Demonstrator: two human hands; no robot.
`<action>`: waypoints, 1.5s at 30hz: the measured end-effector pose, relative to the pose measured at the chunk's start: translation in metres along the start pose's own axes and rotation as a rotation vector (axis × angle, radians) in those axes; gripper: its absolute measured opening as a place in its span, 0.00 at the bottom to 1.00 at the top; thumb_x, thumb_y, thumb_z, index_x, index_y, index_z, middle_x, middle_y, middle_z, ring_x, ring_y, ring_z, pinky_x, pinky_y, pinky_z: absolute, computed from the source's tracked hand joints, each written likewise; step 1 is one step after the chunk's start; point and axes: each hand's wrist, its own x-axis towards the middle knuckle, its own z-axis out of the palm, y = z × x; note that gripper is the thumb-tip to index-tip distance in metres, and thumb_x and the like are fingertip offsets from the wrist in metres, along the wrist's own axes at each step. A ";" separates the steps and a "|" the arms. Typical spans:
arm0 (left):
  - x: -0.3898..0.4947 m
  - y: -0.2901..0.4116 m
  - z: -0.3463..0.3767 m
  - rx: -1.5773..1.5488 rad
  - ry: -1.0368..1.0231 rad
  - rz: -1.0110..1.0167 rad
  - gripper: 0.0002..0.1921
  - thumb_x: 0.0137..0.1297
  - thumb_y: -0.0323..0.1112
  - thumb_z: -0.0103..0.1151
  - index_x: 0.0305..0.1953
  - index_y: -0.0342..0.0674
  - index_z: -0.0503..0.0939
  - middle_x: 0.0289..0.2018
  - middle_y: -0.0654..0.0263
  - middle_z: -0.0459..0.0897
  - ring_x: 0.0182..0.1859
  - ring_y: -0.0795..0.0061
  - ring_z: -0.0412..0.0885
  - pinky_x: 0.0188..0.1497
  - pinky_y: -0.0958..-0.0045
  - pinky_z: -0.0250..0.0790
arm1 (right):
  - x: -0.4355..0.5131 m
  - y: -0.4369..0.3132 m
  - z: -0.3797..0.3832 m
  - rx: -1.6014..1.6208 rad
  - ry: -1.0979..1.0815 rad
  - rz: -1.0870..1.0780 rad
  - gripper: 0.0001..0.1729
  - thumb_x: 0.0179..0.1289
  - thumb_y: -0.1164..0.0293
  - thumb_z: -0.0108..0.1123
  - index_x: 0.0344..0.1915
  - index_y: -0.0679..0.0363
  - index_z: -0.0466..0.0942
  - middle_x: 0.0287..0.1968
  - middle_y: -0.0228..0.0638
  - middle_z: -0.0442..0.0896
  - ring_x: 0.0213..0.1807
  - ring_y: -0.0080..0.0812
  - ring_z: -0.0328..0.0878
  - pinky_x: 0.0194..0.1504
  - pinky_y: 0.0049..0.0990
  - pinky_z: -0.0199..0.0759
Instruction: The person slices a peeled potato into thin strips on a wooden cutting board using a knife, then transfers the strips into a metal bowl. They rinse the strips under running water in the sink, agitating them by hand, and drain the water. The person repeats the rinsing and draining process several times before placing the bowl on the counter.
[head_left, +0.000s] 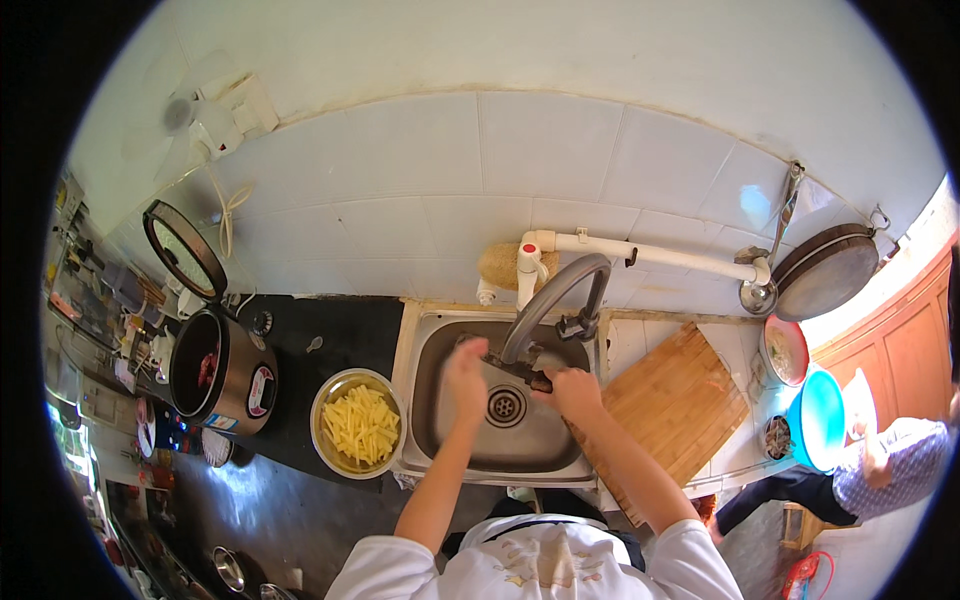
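Above the stainless steel sink (450, 442), my right hand (574, 394) is closed on the dark handle of a kitchen knife (510, 366). The blade lies under the curved grey faucet (551, 292) and is partly hidden by it. My left hand (466, 382), blurred, is beside the blade's far end with its fingers partly extended; whether it touches the blade cannot be told. Left of the sink, a metal bowl (319, 442) holds yellow cut strips, perhaps potato. A wooden cutting board (667, 405) lies to the sink's right.
An open rice cooker (262, 375) with dark red contents stands on the black counter at left. A turquoise basin (817, 420) and a red-rimmed bowl (786, 349) stand at right, near another person (885, 472). A ladle (759, 296) and a pan (829, 277) hang on the wall.
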 end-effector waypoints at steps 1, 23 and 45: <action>-0.018 -0.009 0.006 0.238 -0.129 0.081 0.20 0.55 0.19 0.40 0.51 0.35 0.71 0.47 0.55 0.75 0.52 0.67 0.72 0.55 0.67 0.62 | 0.000 0.003 0.001 -0.019 -0.001 -0.013 0.24 0.48 0.49 0.61 0.38 0.55 0.77 0.22 0.38 0.79 0.27 0.38 0.79 0.28 0.33 0.72; 0.030 -0.060 -0.020 1.199 -0.595 0.377 0.35 0.52 0.17 0.45 0.64 0.34 0.49 0.66 0.53 0.47 0.68 0.61 0.47 0.69 0.62 0.43 | -0.006 0.021 -0.011 0.027 -0.048 0.009 0.28 0.48 0.48 0.61 0.43 0.58 0.77 0.26 0.40 0.80 0.34 0.39 0.78 0.34 0.32 0.72; -0.008 -0.101 0.008 0.666 -0.598 0.242 0.27 0.70 0.42 0.29 0.66 0.40 0.45 0.67 0.55 0.45 0.69 0.54 0.40 0.67 0.52 0.32 | -0.003 0.058 0.006 1.851 -0.832 0.668 0.27 0.61 0.46 0.50 0.37 0.61 0.72 0.22 0.37 0.75 0.15 0.30 0.69 0.17 0.24 0.64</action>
